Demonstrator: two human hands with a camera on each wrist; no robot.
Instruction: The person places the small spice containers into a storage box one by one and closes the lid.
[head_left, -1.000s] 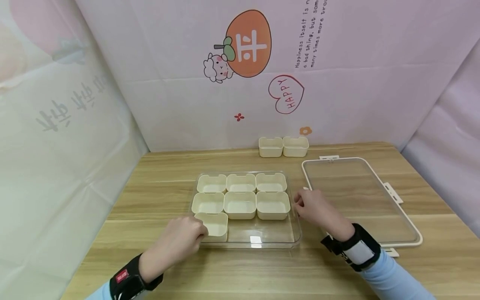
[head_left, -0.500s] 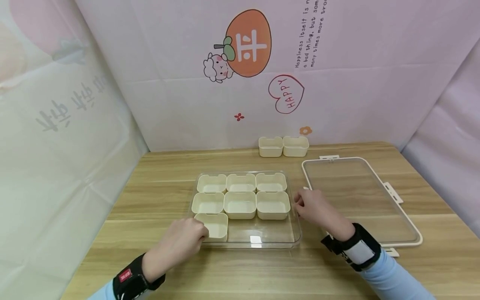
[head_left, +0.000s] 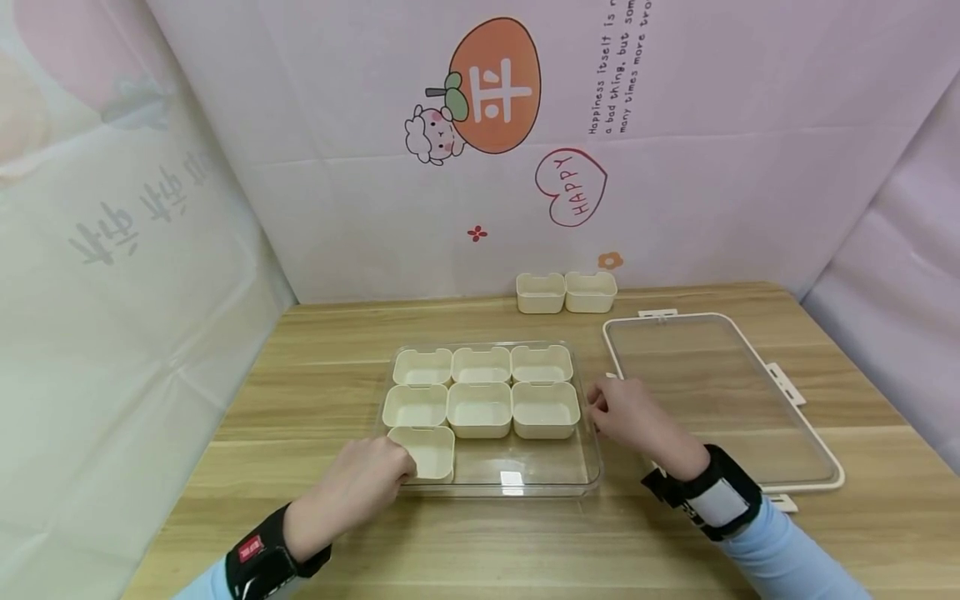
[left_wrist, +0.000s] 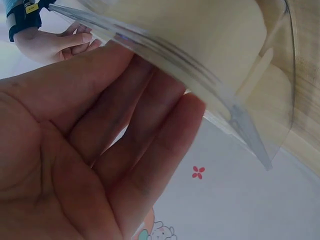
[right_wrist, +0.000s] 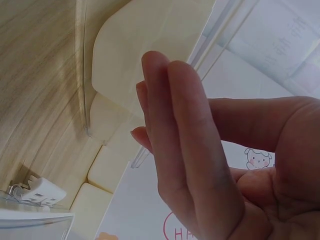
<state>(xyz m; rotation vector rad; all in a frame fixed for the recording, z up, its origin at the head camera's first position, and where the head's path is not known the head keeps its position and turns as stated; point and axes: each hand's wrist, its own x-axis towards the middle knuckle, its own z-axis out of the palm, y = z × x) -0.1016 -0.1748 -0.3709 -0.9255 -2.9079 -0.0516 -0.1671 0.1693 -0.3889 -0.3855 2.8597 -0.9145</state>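
In the head view my left hand (head_left: 366,483) curls at the near left corner of the clear storage box (head_left: 517,490), pinching a small cream bin (head_left: 433,454) there. The left wrist view has my left hand (left_wrist: 115,125) at the box's rim (left_wrist: 165,55), some fingertips hidden behind it. My right hand (head_left: 630,417) is beside the box's right wall, its fingers bent in the head view. In the right wrist view, the extended fingers of my right hand (right_wrist: 185,130) overlap the wall, holding nothing visible. Several more cream bins (head_left: 480,412) fill two rows in the box.
Two more cream bins (head_left: 541,296) stand side by side at the table's back edge. A clear lid (head_left: 731,400) with a white frame and clips lies on the right, close to my right forearm. A printed cloth (head_left: 360,225) hangs behind the wooden table (head_left: 300,400).
Almost nothing differs. My left hand has shifted very slightly to the right at the cream bin in the near left corner; my right hand stays beside the box.
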